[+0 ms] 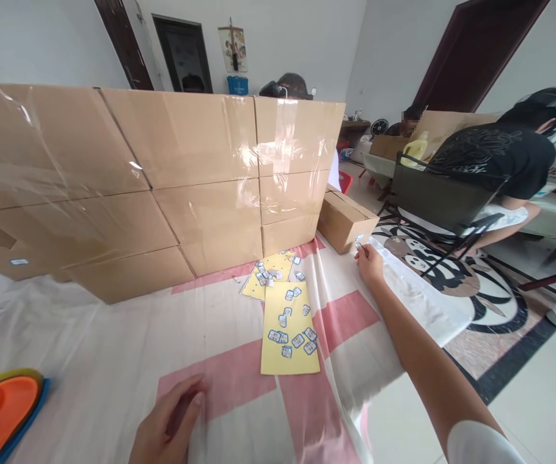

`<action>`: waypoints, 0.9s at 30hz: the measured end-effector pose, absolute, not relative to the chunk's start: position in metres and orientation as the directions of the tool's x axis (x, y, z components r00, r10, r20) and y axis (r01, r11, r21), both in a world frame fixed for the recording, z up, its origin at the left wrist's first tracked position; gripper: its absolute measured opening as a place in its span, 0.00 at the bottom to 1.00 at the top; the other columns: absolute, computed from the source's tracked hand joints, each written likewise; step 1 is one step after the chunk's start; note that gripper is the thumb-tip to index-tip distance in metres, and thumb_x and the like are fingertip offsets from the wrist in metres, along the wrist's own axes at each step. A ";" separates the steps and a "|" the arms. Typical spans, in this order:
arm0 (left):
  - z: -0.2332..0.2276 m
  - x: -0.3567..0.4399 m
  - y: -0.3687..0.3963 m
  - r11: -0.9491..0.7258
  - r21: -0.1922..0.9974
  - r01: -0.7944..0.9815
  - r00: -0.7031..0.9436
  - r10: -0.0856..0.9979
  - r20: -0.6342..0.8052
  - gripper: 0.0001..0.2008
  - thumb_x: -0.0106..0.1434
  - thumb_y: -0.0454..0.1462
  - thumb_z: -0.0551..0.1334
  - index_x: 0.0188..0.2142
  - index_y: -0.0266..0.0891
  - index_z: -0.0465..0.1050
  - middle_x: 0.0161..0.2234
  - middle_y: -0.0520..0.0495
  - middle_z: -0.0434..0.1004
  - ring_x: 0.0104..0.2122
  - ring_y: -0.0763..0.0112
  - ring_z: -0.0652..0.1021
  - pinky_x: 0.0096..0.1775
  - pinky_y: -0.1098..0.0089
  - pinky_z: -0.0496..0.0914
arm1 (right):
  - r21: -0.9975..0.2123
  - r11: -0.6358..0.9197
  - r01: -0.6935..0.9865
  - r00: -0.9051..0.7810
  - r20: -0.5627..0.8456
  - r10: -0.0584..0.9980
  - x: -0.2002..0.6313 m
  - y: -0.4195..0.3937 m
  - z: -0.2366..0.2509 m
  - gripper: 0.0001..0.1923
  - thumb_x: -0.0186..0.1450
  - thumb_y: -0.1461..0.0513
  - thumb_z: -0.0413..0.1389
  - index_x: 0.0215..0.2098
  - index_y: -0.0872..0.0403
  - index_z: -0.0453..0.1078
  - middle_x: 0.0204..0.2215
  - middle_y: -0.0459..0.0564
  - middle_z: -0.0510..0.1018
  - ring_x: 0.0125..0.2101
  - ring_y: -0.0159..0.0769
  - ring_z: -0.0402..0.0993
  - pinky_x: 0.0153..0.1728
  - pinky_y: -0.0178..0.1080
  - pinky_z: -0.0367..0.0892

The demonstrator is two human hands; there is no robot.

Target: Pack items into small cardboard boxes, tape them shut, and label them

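My right hand [369, 263] reaches out to a small cardboard box [348, 222] at the table's right edge. Its fingers are pinched on a small white paper label [360, 245], close to the box's front face, where another small label [358, 237] shows. Whether the held one touches the box I cannot tell. Low in the view, my left hand [171, 419] rests over the cloth with fingers curved, thumb apart, holding nothing. Between the hands lies a yellow card [287, 364] with several blue-edged paper labels [298, 341] on it. Behind it, more labels cover a patterned yellow sheet [253, 287].
A wall of taped cardboard boxes [205, 142] stands along the far side. A pink and white cloth [229, 367] covers the table. Orange, yellow and blue curved pieces [11, 412] lie at lower left. A person in a black shirt [491, 154] sits at right on a folding chair [447, 196].
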State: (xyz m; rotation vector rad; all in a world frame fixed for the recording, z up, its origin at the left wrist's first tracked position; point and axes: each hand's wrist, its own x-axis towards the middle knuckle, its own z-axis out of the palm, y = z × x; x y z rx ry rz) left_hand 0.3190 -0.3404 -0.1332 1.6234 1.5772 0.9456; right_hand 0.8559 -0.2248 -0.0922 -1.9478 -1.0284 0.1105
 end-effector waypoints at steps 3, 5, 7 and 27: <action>-0.133 0.318 -0.340 -0.040 0.848 0.529 0.001 0.999 0.047 0.21 0.62 0.57 0.60 0.44 0.48 0.80 0.46 0.45 0.84 0.48 0.52 0.82 0.49 0.54 0.79 | -0.705 -0.232 0.670 0.552 0.264 0.791 0.848 -0.227 -0.077 0.20 0.68 0.46 0.42 0.30 0.52 0.62 0.27 0.51 0.74 0.28 0.37 0.66 0.33 0.40 0.62; -0.133 0.319 -0.339 -0.042 0.841 0.540 0.003 0.999 0.048 0.21 0.62 0.57 0.60 0.44 0.47 0.80 0.46 0.45 0.84 0.48 0.52 0.82 0.49 0.54 0.78 | -0.677 -0.161 0.718 0.402 0.214 0.890 0.829 -0.229 -0.068 0.18 0.68 0.49 0.43 0.29 0.51 0.62 0.26 0.49 0.73 0.28 0.36 0.66 0.34 0.39 0.63; -0.132 0.319 -0.339 -0.034 0.835 0.550 0.001 0.999 0.040 0.22 0.62 0.57 0.61 0.44 0.47 0.80 0.46 0.45 0.84 0.48 0.53 0.82 0.49 0.55 0.78 | -0.648 -0.055 0.760 0.200 0.151 0.968 0.800 -0.229 -0.061 0.18 0.69 0.51 0.44 0.27 0.52 0.62 0.26 0.47 0.72 0.30 0.34 0.68 0.36 0.37 0.64; -0.121 0.320 -0.336 -0.246 0.778 0.578 0.178 0.969 0.174 0.14 0.66 0.46 0.59 0.42 0.46 0.81 0.41 0.44 0.84 0.42 0.59 0.83 0.44 0.60 0.79 | -0.072 -0.120 0.990 0.093 -0.303 0.949 0.663 -0.165 -0.047 0.19 0.56 0.49 0.67 0.26 0.54 0.68 0.30 0.53 0.78 0.32 0.43 0.75 0.30 0.38 0.61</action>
